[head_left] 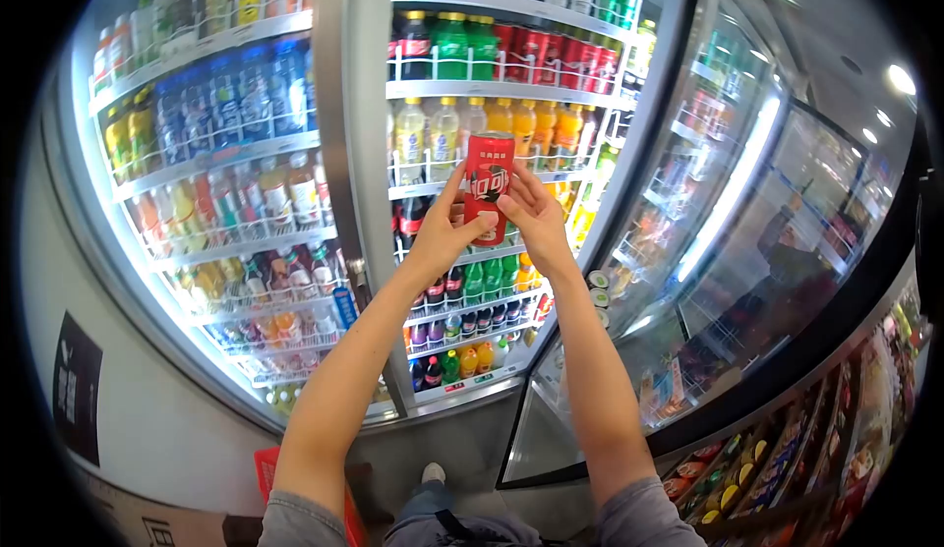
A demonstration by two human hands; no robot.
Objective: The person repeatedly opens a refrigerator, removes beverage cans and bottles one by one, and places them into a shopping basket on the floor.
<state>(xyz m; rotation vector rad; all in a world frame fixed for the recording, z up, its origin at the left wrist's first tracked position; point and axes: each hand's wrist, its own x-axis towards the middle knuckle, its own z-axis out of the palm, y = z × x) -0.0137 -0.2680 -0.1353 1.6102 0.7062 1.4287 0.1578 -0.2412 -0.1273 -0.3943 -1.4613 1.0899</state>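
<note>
A red soda can point(489, 159) stands upright between my two hands, held up before the open fridge. My left hand point(447, 232) grips its left side, with the thumb across the lower front. On the right side, my right hand point(534, 215) holds the can too, its thumb pressed against the front and its fingers behind. White lettering and a dark pattern show on the can's face. Just behind the can is a fridge shelf point(430, 191) with yellow-capped bottles and orange drinks.
The glass fridge door point(708, 213) stands open on the right. A closed fridge section point(211, 173) full of bottles is on the left. Packaged snacks point(747, 468) fill racks at lower right. A red basket point(265, 468) sits beside my left arm, low on the floor side.
</note>
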